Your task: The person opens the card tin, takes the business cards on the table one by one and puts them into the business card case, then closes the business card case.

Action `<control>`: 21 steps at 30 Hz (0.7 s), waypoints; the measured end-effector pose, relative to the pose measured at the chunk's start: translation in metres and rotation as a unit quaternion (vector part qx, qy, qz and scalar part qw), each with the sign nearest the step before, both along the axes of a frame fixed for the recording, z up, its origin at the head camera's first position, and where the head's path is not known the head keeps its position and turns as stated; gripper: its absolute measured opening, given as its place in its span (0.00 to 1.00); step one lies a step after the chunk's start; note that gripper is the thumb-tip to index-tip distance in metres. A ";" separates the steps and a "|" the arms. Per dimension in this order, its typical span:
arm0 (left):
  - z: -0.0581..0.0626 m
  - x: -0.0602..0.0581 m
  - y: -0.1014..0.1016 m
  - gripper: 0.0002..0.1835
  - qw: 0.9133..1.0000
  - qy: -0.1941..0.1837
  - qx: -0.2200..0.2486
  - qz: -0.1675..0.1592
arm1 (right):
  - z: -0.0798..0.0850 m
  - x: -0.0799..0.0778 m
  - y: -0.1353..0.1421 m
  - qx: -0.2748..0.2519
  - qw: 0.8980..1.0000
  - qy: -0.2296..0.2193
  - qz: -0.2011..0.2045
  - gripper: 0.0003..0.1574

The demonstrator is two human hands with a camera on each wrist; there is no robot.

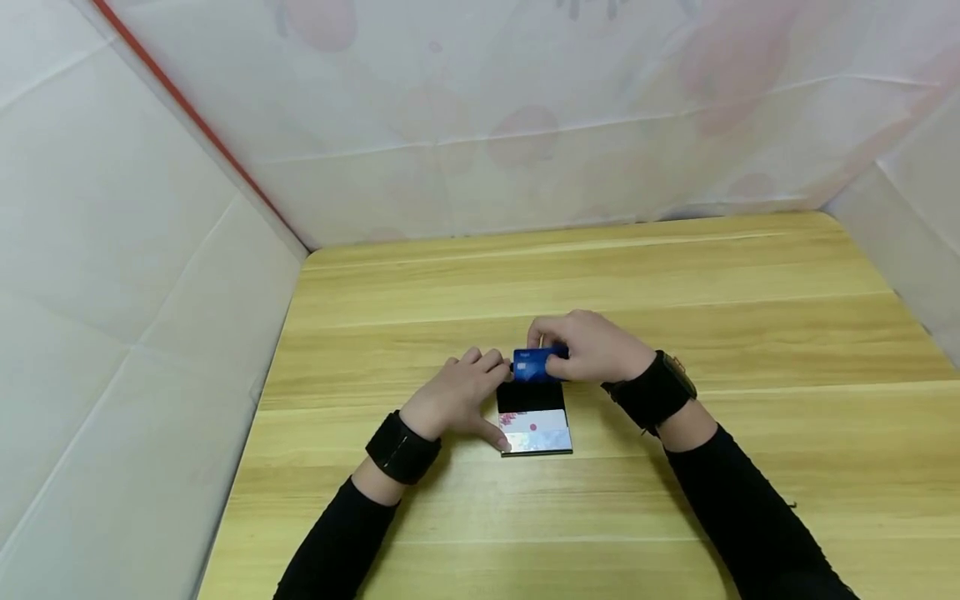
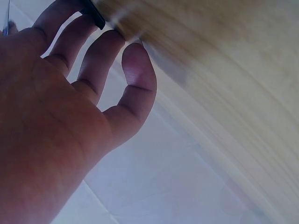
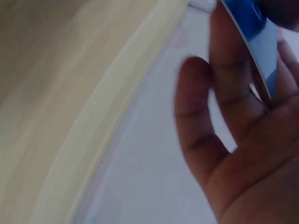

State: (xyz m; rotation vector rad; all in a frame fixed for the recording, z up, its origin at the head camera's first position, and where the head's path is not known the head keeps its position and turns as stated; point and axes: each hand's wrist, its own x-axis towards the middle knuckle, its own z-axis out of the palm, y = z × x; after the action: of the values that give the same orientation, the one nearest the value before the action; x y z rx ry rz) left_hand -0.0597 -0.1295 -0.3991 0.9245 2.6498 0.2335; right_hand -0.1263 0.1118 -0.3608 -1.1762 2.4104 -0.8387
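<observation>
A black card holder (image 1: 531, 395) lies spread flat on the wooden table, with a white card bearing a pink floral print (image 1: 534, 421) in its lower half. My left hand (image 1: 457, 398) holds the holder along its left side, thumb on the near corner and fingers at the far edge. In the left wrist view, the curved fingers (image 2: 100, 53) meet a dark edge of the holder (image 2: 93, 13). Between thumb and fingers, my right hand (image 1: 592, 346) pinches a blue bank card (image 1: 531, 367) over the holder's far half. That card (image 3: 265, 56) stands tilted among the fingers in the right wrist view.
The light wooden table (image 1: 675, 517) spreads around both hands. Pale patterned sheets (image 1: 525, 125) hang behind its far edge and along both sides. Each wrist wears a black band (image 1: 403, 447), and dark sleeves (image 1: 742, 500) cover the forearms.
</observation>
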 end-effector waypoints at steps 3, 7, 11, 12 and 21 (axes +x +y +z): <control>0.001 0.000 -0.001 0.58 1.000 0.005 -0.004 0.000 | -0.006 0.003 -0.006 0.019 0.999 -0.018 0.026 0.12; 0.001 0.000 -0.001 0.58 1.000 0.007 -0.010 -0.001 | -0.015 0.007 -0.013 0.043 0.998 -0.029 0.044 0.12; 0.000 0.000 0.002 0.56 1.000 0.004 -0.009 -0.001 | -0.020 0.009 -0.016 0.061 0.997 -0.026 0.046 0.13; 0.000 0.001 0.002 0.56 1.000 0.003 -0.007 0.000 | -0.021 0.009 -0.016 0.063 0.997 -0.024 0.045 0.14; 0.000 0.000 0.003 0.57 1.000 0.004 -0.006 -0.002 | -0.020 0.010 -0.015 0.046 0.998 -0.009 0.044 0.13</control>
State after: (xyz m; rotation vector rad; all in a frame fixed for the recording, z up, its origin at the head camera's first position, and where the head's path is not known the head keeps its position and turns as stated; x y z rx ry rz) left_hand -0.0597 -0.1269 -0.3993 0.9275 2.6539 0.2128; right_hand -0.1159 0.0966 -0.3806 -1.2248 2.3370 -0.7021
